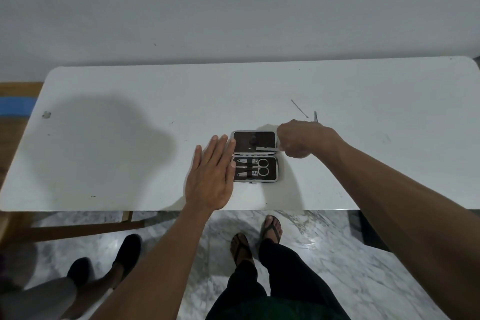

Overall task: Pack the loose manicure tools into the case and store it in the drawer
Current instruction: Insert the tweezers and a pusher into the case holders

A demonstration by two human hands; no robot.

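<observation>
Fingers [220, 148] of the left hand [210, 179] are lying flat and spread, gripping nothing, pressing the table [117, 163] just beside the left side of the opened case [255, 156], which is sitting near the table's front edge. The right hand [298, 139] is pinching a flat metal file [266, 148] over the case's far half, while scissors [262, 166] and clippers [245, 169] are resting strapped in the near half. Toward the back edge, a thin probe [299, 108] and tweezers [315, 115] are lying loose.

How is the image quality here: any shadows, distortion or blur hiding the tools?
Head view: wide-angle bending curves the table edges; a large soft shadow falls left, clear of the open case; the thin loose tools beyond the right hand look small and faint.
</observation>
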